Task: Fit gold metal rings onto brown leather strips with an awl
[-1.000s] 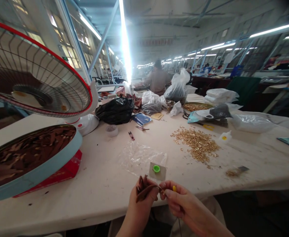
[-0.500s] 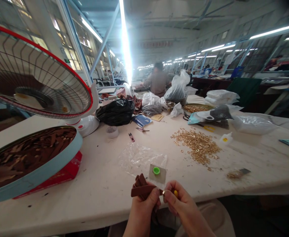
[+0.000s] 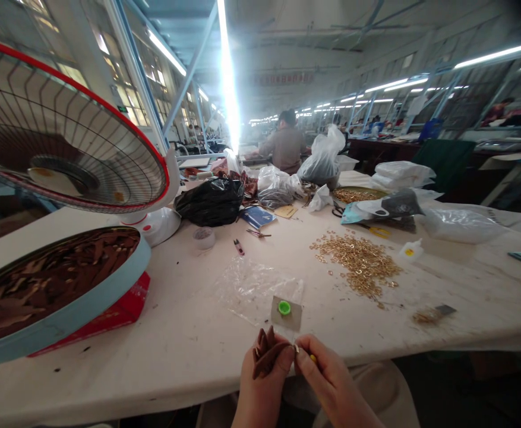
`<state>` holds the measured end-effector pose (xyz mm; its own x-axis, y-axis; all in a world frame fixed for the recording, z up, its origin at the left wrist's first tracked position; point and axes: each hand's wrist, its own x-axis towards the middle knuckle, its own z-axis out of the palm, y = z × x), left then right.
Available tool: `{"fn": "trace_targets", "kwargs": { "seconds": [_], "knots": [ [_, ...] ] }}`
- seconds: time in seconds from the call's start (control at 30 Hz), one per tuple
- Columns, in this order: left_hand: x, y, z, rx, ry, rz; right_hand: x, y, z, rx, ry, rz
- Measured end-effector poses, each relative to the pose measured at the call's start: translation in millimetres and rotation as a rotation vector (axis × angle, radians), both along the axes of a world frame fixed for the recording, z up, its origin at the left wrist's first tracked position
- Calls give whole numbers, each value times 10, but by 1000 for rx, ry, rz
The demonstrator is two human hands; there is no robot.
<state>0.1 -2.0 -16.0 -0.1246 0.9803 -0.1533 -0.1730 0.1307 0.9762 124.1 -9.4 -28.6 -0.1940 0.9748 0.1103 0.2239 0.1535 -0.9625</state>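
Several brown leather strips (image 3: pixel 265 355) are bunched in my left hand (image 3: pixel 267 380), its fingers closed round them and the thumb pressing on top. Close beside it, my right hand (image 3: pixel 327 371) pinches a small gold metal ring (image 3: pixel 296 349) at the end of one strip. A bit of a yellow thing (image 3: pixel 313 358) shows between the right fingers; the rest of it is hidden. Just beyond the hands a small green cap (image 3: pixel 284 307) sits on a grey square plate (image 3: pixel 292 321). Loose gold rings (image 3: pixel 358 261) lie heaped farther right.
A fan (image 3: pixel 68 131) stands at the left behind a round tray (image 3: pixel 64 318) of brown leather pieces. Clear plastic film (image 3: pixel 255 285), thread snips (image 3: pixel 239 247), a white bottle (image 3: pixel 410 250) and a brush (image 3: pixel 432 314) lie about. Bags (image 3: pixel 211 202) line the back. A person (image 3: pixel 287 142) sits beyond.
Both hands have shifted slightly. The leather strips have turned more upright in my left hand, and my right fingers stay at the gold ring.
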Motion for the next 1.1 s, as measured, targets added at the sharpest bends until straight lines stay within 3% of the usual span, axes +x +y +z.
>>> {"fn": "trace_targets", "kwargs": {
  "seconds": [0.27,0.4,0.53,0.6,0.73,0.93,1.03,1.1],
  "knots": [
    [-127,107,-72,-33,2,-192,-34,43,56,47,-65,-20],
    [-78,51,-62,-63,-47,-80,-88,77,-7,23,-66,-125],
    [-38,22,-25,-68,-46,48,-122,93,-61,-54,4,-17],
    [-48,33,13,-56,-28,23,-122,92,-54,-51,19,32],
    [-56,55,74,1,4,-41,-136,94,-36,29,0,-13],
    [-45,68,-25,158,148,-49,-173,137,-138,0,38,-38],
    [-100,108,-12,25,100,-82,-128,142,-95,-30,15,36],
    [-149,132,56,-133,-33,-163,-64,132,-5,64,-86,72]
  ]
}}
